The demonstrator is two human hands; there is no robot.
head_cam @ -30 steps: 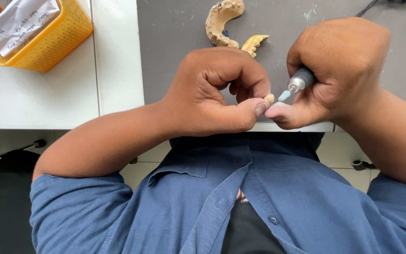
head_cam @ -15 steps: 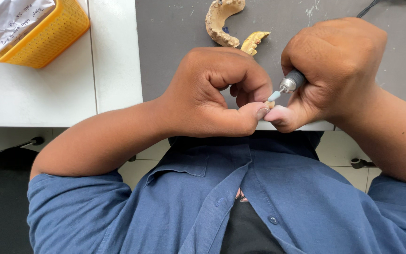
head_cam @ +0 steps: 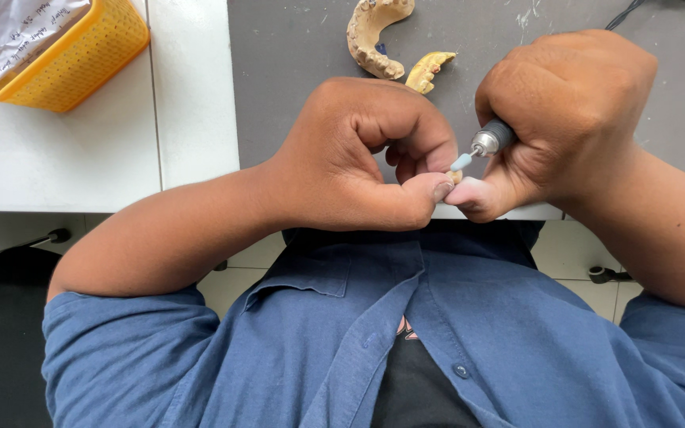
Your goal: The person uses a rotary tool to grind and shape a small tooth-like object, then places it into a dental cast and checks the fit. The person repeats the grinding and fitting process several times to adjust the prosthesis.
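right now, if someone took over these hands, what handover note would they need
Left hand: closed, pinching a small pale piece between thumb and fingers, mostly hidden.
Right hand: gripping a rotary handpiece; its light blue tip sits at the piece.
On the grey mat: two plaster dental casts, set aside. Yellow basket with paper at far left.
Done: piece held and tool at it. How much shaping is left cannot be told.

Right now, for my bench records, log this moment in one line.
left hand: pinches small tan piece | right hand: grips silver rotary handpiece, pale blue tip on piece
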